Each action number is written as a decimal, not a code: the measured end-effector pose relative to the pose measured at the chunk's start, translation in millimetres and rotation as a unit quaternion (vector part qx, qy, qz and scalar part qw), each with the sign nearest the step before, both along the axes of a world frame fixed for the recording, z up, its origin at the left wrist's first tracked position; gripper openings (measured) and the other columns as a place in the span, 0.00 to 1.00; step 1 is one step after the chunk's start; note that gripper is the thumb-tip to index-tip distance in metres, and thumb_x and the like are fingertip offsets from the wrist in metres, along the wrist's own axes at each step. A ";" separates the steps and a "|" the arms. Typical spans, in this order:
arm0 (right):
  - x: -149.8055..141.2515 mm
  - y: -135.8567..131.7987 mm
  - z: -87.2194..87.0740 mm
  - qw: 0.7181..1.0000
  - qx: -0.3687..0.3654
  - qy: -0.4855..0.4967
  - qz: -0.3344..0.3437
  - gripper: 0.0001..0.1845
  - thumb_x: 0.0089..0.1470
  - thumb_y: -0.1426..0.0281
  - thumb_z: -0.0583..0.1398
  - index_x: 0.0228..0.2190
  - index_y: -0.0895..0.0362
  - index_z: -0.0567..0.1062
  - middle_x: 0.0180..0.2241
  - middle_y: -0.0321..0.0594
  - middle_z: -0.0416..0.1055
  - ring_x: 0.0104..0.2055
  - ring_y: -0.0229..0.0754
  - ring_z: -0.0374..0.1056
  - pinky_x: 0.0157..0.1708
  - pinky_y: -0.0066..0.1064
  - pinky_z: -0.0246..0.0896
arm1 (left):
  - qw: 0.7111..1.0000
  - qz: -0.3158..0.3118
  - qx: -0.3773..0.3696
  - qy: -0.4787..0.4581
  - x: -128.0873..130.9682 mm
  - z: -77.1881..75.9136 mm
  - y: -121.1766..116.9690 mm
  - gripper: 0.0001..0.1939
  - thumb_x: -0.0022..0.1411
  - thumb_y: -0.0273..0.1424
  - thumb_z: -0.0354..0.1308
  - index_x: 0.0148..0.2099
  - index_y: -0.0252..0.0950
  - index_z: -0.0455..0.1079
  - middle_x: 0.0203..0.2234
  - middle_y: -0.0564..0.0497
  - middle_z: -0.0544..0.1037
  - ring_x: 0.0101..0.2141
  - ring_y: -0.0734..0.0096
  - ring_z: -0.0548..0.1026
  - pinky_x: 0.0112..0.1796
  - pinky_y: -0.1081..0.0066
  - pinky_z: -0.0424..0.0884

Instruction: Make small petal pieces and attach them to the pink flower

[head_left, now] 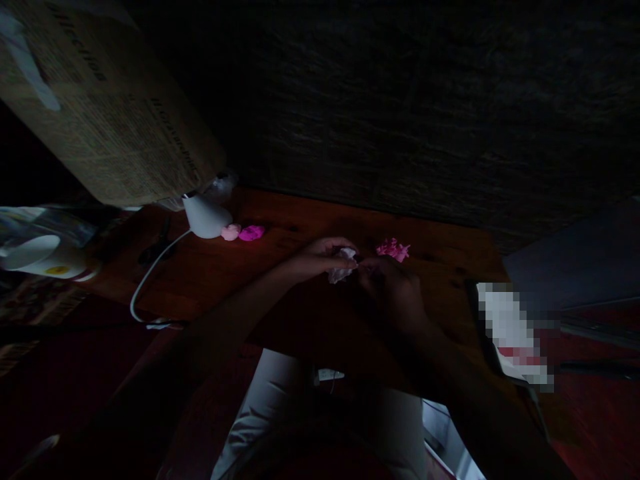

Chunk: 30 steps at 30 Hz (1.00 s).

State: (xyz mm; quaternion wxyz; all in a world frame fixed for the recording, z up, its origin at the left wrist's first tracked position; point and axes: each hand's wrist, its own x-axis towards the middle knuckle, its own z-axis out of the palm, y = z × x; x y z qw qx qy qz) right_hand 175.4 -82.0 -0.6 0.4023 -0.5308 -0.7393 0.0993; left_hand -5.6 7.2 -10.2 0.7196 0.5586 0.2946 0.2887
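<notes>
In dim light my left hand (325, 250) is closed on a pale, crumpled wrapper-like piece (342, 273) above the wooden table (295, 213). From the right, my right hand (395, 287) meets it, fingers pinched together at the piece's right edge. Whether anything else sits between those fingertips is too dark to tell. Just beyond the right hand lies a ragged pink clump (393, 249). Two soft-looking lumps, one light pink (231, 232) and one magenta (251, 233), rest side by side farther left.
A white lamp base (206, 217) with a cord (145, 280) stands at the left under a newsprint-patterned shade (125, 113). Beyond it are dark scissors (156, 251) and a white cup (40, 257). A phone-like device (510, 333), partly pixelated, lies at the right edge. A dark wall (375, 107) rises behind.
</notes>
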 end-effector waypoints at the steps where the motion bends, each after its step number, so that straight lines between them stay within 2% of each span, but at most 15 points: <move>1: 0.9 0.1 0.4 1.000 0.003 0.003 -0.004 0.09 0.58 0.70 0.59 0.34 0.54 0.81 0.32 0.44 0.80 0.32 0.45 0.76 0.35 0.34 0.69 | 1.000 -0.002 0.001 -0.001 -0.1 0.0 -0.1 0.18 0.46 0.29 0.73 0.40 0.32 0.74 0.27 0.55 0.76 0.27 0.80 0.72 0.30 0.76 0.67; 5: 12.3 2.4 2.4 0.998 -0.006 0.043 -0.054 0.07 0.56 0.68 0.61 0.34 0.54 0.81 0.35 0.44 0.82 0.33 0.47 0.77 0.36 0.37 0.71 | 1.000 -0.015 0.016 0.003 -1.9 0.2 1.3 0.19 0.46 0.31 0.73 0.41 0.32 0.75 0.28 0.54 0.76 0.27 0.79 0.72 0.30 0.75 0.67; 7: 19.0 4.1 3.9 0.990 -0.028 0.106 -0.084 0.07 0.56 0.67 0.62 0.35 0.54 0.81 0.37 0.45 0.82 0.35 0.47 0.78 0.37 0.39 0.72 | 0.999 -0.011 0.040 0.013 -5.3 1.3 5.0 0.19 0.46 0.32 0.73 0.41 0.32 0.75 0.28 0.54 0.75 0.28 0.79 0.72 0.30 0.75 0.67; 10: 22.9 6.0 6.6 0.968 -0.060 0.233 -0.075 0.07 0.55 0.66 0.64 0.35 0.54 0.81 0.39 0.44 0.82 0.42 0.48 0.78 0.44 0.41 0.72 | 0.994 0.015 0.095 0.056 -15.9 4.6 15.5 0.18 0.49 0.33 0.70 0.42 0.32 0.74 0.29 0.55 0.75 0.29 0.79 0.71 0.32 0.76 0.67; 12: 21.3 6.6 7.7 0.950 -0.080 0.296 -0.050 0.07 0.54 0.65 0.65 0.34 0.53 0.81 0.37 0.42 0.82 0.42 0.47 0.78 0.43 0.41 0.73 | 0.984 0.038 0.131 0.111 -26.5 7.0 24.5 0.18 0.51 0.33 0.68 0.44 0.32 0.74 0.30 0.54 0.75 0.29 0.79 0.71 0.32 0.76 0.67; 15: 17.9 7.3 8.1 0.932 -0.117 0.343 -0.029 0.09 0.53 0.62 0.67 0.34 0.52 0.82 0.36 0.41 0.82 0.37 0.44 0.77 0.38 0.39 0.73 | 0.948 0.050 0.189 0.250 -44.0 8.7 36.3 0.19 0.56 0.32 0.62 0.49 0.32 0.73 0.31 0.52 0.77 0.29 0.75 0.72 0.31 0.74 0.67; 18: 16.9 8.0 8.4 0.925 -0.145 0.349 -0.034 0.13 0.54 0.58 0.67 0.38 0.51 0.83 0.37 0.40 0.81 0.35 0.43 0.76 0.38 0.38 0.73 | 0.883 0.050 0.278 0.374 -57.3 7.8 43.1 0.16 0.58 0.31 0.59 0.48 0.32 0.75 0.35 0.49 0.80 0.34 0.70 0.76 0.37 0.71 0.70; 20: 16.8 8.1 9.5 0.920 -0.170 0.353 -0.025 0.15 0.53 0.56 0.68 0.39 0.52 0.83 0.36 0.40 0.81 0.34 0.42 0.76 0.37 0.37 0.73 | 0.849 0.045 0.324 0.415 -62.3 6.0 45.6 0.15 0.59 0.32 0.58 0.47 0.33 0.75 0.39 0.47 0.81 0.38 0.66 0.77 0.40 0.69 0.71; 23: 15.5 7.1 12.0 0.905 -0.207 0.373 0.007 0.16 0.52 0.54 0.68 0.34 0.53 0.83 0.29 0.38 0.79 0.31 0.40 0.73 0.34 0.34 0.72 | 0.816 0.047 0.380 0.432 -64.9 2.1 47.9 0.17 0.60 0.36 0.60 0.50 0.34 0.75 0.46 0.45 0.80 0.46 0.61 0.77 0.47 0.66 0.71; 26: 13.8 5.9 13.0 0.887 -0.226 0.401 0.021 0.17 0.52 0.53 0.69 0.30 0.55 0.81 0.26 0.37 0.77 0.27 0.37 0.71 0.29 0.30 0.70 | 0.791 0.077 0.435 0.424 -61.3 -2.1 47.9 0.22 0.60 0.37 0.61 0.56 0.35 0.72 0.55 0.42 0.76 0.56 0.55 0.73 0.56 0.59 0.67; 28: 13.4 5.8 12.4 0.877 -0.235 0.419 0.025 0.17 0.52 0.54 0.69 0.30 0.55 0.81 0.28 0.37 0.79 0.27 0.37 0.73 0.29 0.30 0.71 | 0.788 0.092 0.464 0.395 -55.3 -4.4 45.5 0.22 0.61 0.35 0.62 0.57 0.34 0.72 0.57 0.40 0.74 0.58 0.54 0.71 0.59 0.55 0.66; 30: 13.8 6.4 11.1 0.863 -0.241 0.442 0.032 0.15 0.50 0.55 0.70 0.32 0.54 0.81 0.32 0.39 0.81 0.29 0.38 0.75 0.31 0.32 0.74 | 0.803 0.078 0.486 0.337 -47.2 -5.9 41.1 0.18 0.63 0.35 0.61 0.53 0.33 0.74 0.52 0.41 0.77 0.54 0.58 0.75 0.55 0.58 0.69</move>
